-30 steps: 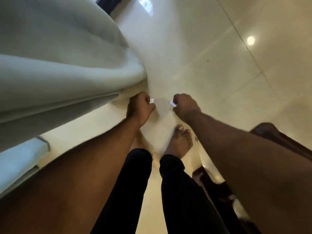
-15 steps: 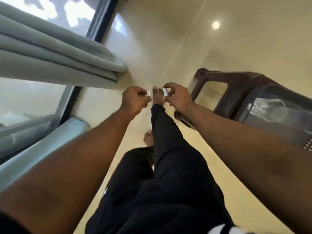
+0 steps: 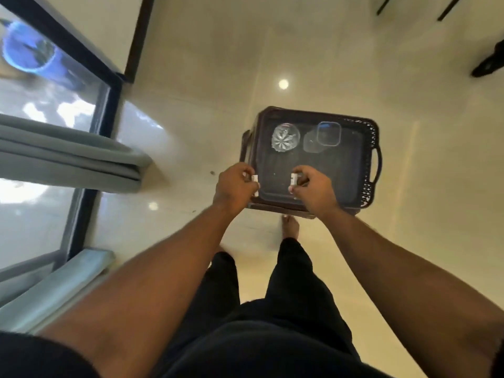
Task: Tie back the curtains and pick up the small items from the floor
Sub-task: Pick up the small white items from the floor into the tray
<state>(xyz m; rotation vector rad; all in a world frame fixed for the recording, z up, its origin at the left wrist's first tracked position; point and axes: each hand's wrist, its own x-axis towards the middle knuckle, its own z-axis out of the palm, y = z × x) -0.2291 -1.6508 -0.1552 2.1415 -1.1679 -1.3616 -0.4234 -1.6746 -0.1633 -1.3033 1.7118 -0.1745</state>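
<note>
My left hand (image 3: 235,184) pinches a small white item (image 3: 255,178) between curled fingers. A second small white item (image 3: 294,179) is pinched in my right hand (image 3: 313,186). Both hands hover over the near edge of a dark brown plastic tray (image 3: 371,170) that sits on a dark stool. The grey curtain (image 3: 71,156) hangs in folds at the left, in front of the window, its lower end just above the floor.
Inside the tray lie a cut-glass bowl (image 3: 285,137) and a clear square container (image 3: 328,134). A dark-framed window (image 3: 90,64) runs along the left. Cream floor tiles (image 3: 409,241) surround the stool. My bare foot (image 3: 290,227) stands just in front of it. Dark furniture legs (image 3: 488,64) show at the top right.
I have risen from bending at the floor and turned towards the stool. Both hands, still pinching the white items, have moved from near my feet to above the tray.
</note>
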